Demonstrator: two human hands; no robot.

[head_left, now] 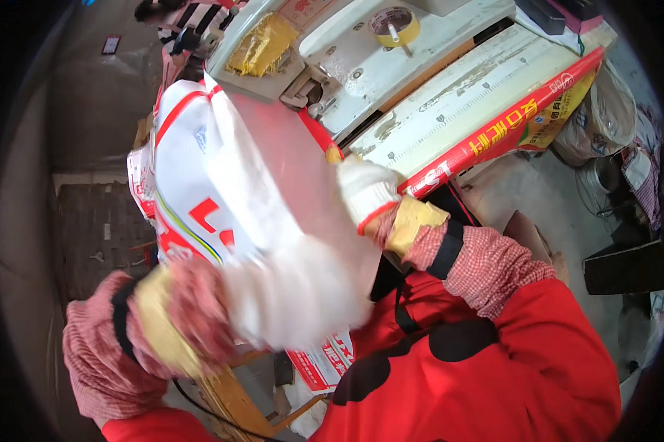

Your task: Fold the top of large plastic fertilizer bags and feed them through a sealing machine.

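Worktable [431, 110], red sack [505, 125] lengthwise alongside

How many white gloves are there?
2. One white glove is on the left hand, blurred, near the big white bag; the other is on the right hand. Others may be hidden.

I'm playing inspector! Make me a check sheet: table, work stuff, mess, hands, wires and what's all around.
Surface: worn white table with ruler-like marks.
Job's things: white sack with red print; red-and-yellow sack along the table's front edge; white machine, possibly for sewing.
Clutter: yellow tape roll on a pin; yellow pad on the machine.
Hands: gloved left hand at the white sack, blurred; gloved right hand by its edge; grips unclear.
Cables: thin black cable, lower left.
Surroundings: person in striped top; plastic-lined bucket at right.
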